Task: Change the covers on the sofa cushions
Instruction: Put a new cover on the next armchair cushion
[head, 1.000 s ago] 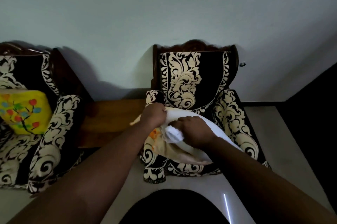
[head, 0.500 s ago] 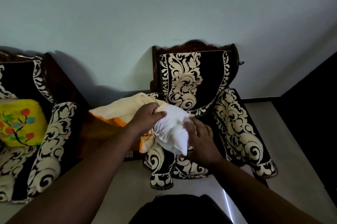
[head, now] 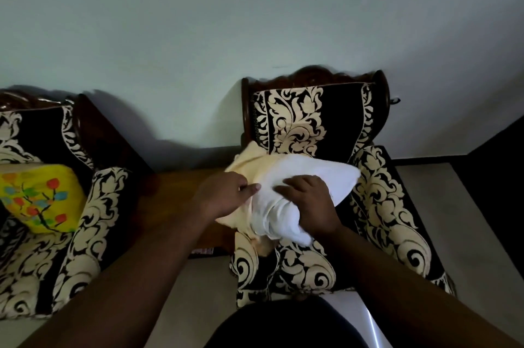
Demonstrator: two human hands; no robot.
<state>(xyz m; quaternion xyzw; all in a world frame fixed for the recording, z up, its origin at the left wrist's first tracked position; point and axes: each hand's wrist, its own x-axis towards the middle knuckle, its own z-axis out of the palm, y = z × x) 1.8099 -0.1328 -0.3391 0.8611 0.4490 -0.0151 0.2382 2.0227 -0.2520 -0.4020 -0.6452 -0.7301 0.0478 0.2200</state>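
A white cushion insert (head: pixel 317 177) lies across the seat of the black-and-cream armchair (head: pixel 380 206), partly inside a cream cover (head: pixel 246 160) with an orange edge. My left hand (head: pixel 226 197) pinches the cover's opening at the insert's left side. My right hand (head: pixel 309 203) lies on top of the insert with its fingers curled over the bunched white fabric. The cover's far end is hidden under the insert.
A second patterned armchair (head: pixel 85 234) stands at the left with a yellow cushion (head: pixel 37 197) printed with a coloured tree on its seat. A wooden side table (head: pixel 175 197) sits between the two chairs. Pale floor lies to the right of the chair.
The insert has been swung from hanging in front of the chair to lying across the seat. The cover, stretched out left before, is now bunched around the insert. My right hand moved on top.
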